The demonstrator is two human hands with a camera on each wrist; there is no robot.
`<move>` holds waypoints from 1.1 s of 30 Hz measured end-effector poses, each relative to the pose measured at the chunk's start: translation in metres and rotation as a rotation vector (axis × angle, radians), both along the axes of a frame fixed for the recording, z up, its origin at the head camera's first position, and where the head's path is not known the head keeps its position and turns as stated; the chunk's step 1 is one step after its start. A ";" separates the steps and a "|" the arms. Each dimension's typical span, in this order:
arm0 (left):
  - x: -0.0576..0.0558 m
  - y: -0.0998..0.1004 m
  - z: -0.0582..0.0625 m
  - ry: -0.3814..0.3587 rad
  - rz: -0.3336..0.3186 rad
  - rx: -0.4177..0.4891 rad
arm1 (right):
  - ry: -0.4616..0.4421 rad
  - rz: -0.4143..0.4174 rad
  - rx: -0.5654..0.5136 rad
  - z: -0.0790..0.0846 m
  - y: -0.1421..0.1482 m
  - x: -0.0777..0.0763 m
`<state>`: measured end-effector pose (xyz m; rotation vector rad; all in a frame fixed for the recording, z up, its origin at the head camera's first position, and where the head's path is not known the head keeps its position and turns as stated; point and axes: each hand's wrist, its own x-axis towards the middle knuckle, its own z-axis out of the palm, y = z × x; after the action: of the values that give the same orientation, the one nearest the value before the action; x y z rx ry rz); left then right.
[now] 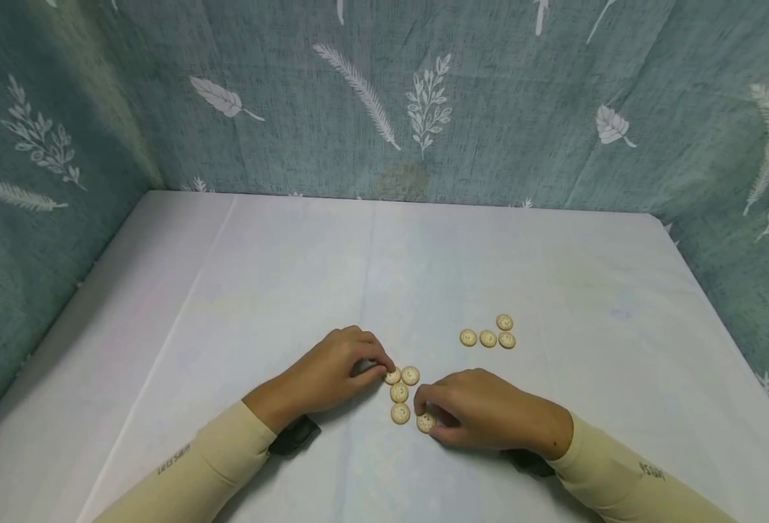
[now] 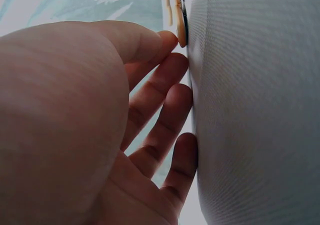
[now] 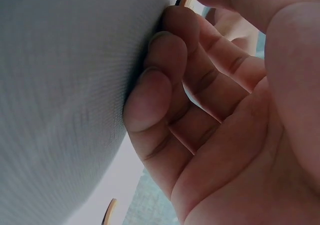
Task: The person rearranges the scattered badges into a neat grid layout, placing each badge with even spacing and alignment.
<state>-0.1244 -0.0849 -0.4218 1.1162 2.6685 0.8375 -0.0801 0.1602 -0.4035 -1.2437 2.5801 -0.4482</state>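
Note:
Pale round wooden buttons with small dark marks lie flat in a small group on the white table. In the head view my left hand (image 1: 348, 367) pinches the upper-left button (image 1: 393, 376) of this group at its left edge, thumb and index finger close together. Its edge (image 2: 181, 27) shows beside the thumb tip in the left wrist view, the other fingertips resting along the cloth. My right hand (image 1: 482, 410) grips another button (image 1: 426, 423) between thumb and index finger at the group's lower right. Between the hands lie buttons at the upper right (image 1: 410, 375), middle (image 1: 399, 393) and bottom (image 1: 400, 414).
Farther back to the right, several more buttons lie in an L shape, with a corner button (image 1: 506, 340) and one button (image 1: 504, 322) behind it. A white cloth covers the table (image 1: 280, 276). Green leaf-patterned fabric (image 1: 280, 145) stands at the back and sides.

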 end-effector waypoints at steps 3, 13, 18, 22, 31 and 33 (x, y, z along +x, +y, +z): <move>0.000 -0.001 0.001 0.011 0.002 0.001 | 0.010 0.001 -0.004 0.001 0.000 -0.001; 0.002 -0.001 0.000 0.009 -0.002 0.004 | -0.008 -0.013 -0.004 0.001 0.000 0.000; 0.002 0.000 0.000 0.030 -0.003 0.016 | 0.023 -0.021 -0.010 0.002 0.002 0.001; 0.002 0.000 0.000 0.022 0.001 0.017 | 0.040 -0.024 -0.011 0.003 0.002 -0.001; 0.001 0.000 0.001 0.038 0.004 0.009 | 0.130 -0.025 -0.022 0.005 0.006 -0.003; 0.001 0.000 0.000 0.028 0.003 0.011 | 0.130 -0.024 -0.029 0.005 0.006 -0.004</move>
<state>-0.1234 -0.0848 -0.4215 1.1346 2.6918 0.8447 -0.0837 0.1667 -0.3989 -1.2933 2.7086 -0.4240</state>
